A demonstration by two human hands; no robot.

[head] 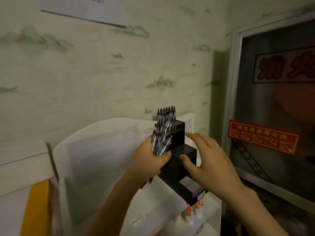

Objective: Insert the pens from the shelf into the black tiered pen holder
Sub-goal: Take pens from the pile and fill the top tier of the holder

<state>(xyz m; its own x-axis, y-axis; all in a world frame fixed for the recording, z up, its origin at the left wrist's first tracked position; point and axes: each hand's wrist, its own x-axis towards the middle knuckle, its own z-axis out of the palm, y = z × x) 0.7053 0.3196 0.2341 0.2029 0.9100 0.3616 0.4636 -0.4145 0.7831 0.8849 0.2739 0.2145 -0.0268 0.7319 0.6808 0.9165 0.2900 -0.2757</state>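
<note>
The black tiered pen holder stands on top of a white shelf, its steps dotted with holes. Several pens stand upright in its top tier at the back. My left hand grips a bundle of clear-barrelled pens just left of the holder's middle tier. My right hand hovers over the holder's right side with fingers spread and relaxed; its thumb is over the middle tier. Whether it touches the holder is unclear.
A patterned wall rises right behind the shelf. A white curved panel stands to the left, with an orange board lower left. A metal-framed cabinet with red labels is at the right. Small bottles sit below the holder.
</note>
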